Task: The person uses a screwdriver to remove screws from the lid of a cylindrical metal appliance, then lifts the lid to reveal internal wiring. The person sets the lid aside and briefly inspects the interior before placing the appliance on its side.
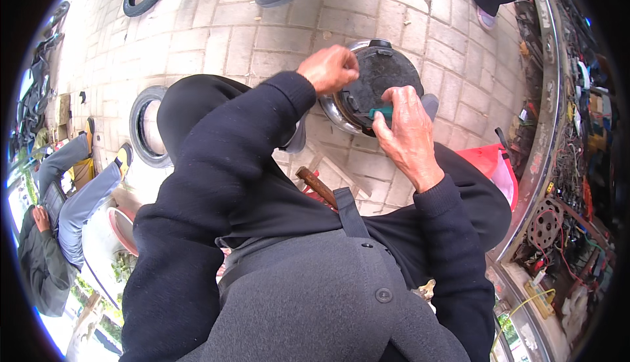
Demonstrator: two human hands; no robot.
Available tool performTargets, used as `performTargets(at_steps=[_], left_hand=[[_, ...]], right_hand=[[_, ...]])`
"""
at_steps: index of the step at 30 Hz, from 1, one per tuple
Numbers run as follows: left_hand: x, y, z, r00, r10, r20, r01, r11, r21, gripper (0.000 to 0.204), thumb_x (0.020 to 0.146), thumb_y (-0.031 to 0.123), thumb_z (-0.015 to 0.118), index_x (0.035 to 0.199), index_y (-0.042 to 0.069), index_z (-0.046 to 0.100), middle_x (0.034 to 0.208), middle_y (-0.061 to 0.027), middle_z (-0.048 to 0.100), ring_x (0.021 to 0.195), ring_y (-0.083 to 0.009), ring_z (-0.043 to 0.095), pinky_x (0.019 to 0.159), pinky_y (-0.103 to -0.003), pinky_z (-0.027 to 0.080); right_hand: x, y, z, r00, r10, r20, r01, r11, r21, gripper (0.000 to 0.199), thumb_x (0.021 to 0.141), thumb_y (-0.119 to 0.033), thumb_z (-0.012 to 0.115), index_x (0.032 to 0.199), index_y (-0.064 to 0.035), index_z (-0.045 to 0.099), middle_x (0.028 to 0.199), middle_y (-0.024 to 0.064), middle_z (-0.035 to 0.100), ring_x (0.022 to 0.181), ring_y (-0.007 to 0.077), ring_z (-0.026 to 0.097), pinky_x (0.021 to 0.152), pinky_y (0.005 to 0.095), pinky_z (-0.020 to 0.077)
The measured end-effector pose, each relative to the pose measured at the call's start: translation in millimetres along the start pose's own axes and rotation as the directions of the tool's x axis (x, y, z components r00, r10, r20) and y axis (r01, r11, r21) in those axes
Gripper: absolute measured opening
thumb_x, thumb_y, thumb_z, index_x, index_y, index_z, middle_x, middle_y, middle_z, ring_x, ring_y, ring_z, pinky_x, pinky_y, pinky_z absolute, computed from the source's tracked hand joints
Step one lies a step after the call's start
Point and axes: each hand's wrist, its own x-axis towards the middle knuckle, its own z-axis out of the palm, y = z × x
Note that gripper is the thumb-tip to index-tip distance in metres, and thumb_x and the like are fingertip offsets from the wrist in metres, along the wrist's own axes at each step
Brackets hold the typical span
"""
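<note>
A round appliance with a black disc-shaped face (387, 77) and a shiny metal side (336, 114) stands on the paving between my feet. My right hand (408, 129) is over its near right part, fingers closed round the teal handle of a screwdriver (380, 111). The thin shaft points left, toward the appliance's near left edge; its tip is too small to make out. My left hand (330, 69) is at the left rim of the appliance, its fingers curled. Whatever it may hold is hidden.
Near my lap sticks up a rusty brown handle (318, 186). A tyre (146, 126) lies left of my knee, and a red bag (489, 165) sits by my right leg. Metal-edged shelving (548, 100) full of parts runs along the right. Another person (72, 214) sits at the left.
</note>
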Motion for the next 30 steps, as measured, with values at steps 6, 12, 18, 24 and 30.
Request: performTargets(at_steps=[6,12,18,24,30], left_hand=[[-12.3,-48.3,52.9,0.936,-0.261,0.236,0.27,0.963,-0.006,0.017,0.087,0.017,0.073,0.089,0.0,0.073,0.078,-0.0113,0.074,0.072,-0.0218,0.073,0.066,-0.033,0.056],[1.3,-65.9,101.9,0.633,-0.714,0.3,0.73,0.42,-0.539,0.025,0.096,0.023,0.067,0.094,-0.002,0.067,0.078,-0.0134,0.07,0.063,-0.0277,0.071,0.058,-0.04,0.062],[-6.4,-75.8,145.6,0.518,-0.66,0.544,0.717,-0.011,-0.697,0.023,0.101,0.029,0.062,0.1,0.007,0.069,0.092,-0.0076,0.073,0.082,-0.022,0.072,0.082,-0.041,0.063],[-4.3,-77.1,151.1,0.507,-0.69,0.516,0.678,-0.05,-0.733,0.018,0.102,0.028,0.06,0.098,0.012,0.068,0.089,-0.0028,0.072,0.082,-0.0185,0.07,0.08,-0.038,0.061],[-1.5,-72.2,148.8,0.475,-0.725,0.5,0.664,-0.078,-0.744,0.015,0.1,0.028,0.063,0.093,0.015,0.065,0.083,0.0015,0.068,0.076,-0.0158,0.068,0.078,-0.041,0.06]], right_hand=[[2.0,-7.6,3.9,0.989,0.113,0.096,-0.12,0.99,0.067,0.029,0.089,-0.008,0.071,0.114,-0.0045,0.056,0.105,0.0143,0.056,0.1,0.0349,0.062,0.084,0.0441,0.0505],[-0.4,-3.5,-3.6,0.997,0.003,0.072,-0.017,0.982,0.186,0.031,0.087,-0.007,0.07,0.115,-0.0049,0.057,0.106,0.0154,0.056,0.099,0.0361,0.062,0.083,0.0445,0.0494],[-4.1,-3.8,1.9,0.998,0.039,0.056,-0.044,0.995,0.091,0.03,0.092,-0.013,0.073,0.116,-0.0035,0.057,0.106,0.0155,0.058,0.092,0.0361,0.065,0.077,0.0436,0.0521],[-2.9,-3.8,6.4,0.986,0.127,0.112,-0.121,0.991,-0.062,0.03,0.091,-0.013,0.074,0.114,-0.0044,0.057,0.102,0.0147,0.058,0.09,0.0342,0.066,0.075,0.0437,0.0525],[-3.8,-8.7,0.8,0.998,0.017,0.067,-0.027,0.989,0.149,0.032,0.085,-0.008,0.075,0.111,-0.0046,0.056,0.098,0.0139,0.055,0.091,0.0341,0.064,0.076,0.0441,0.0515]])
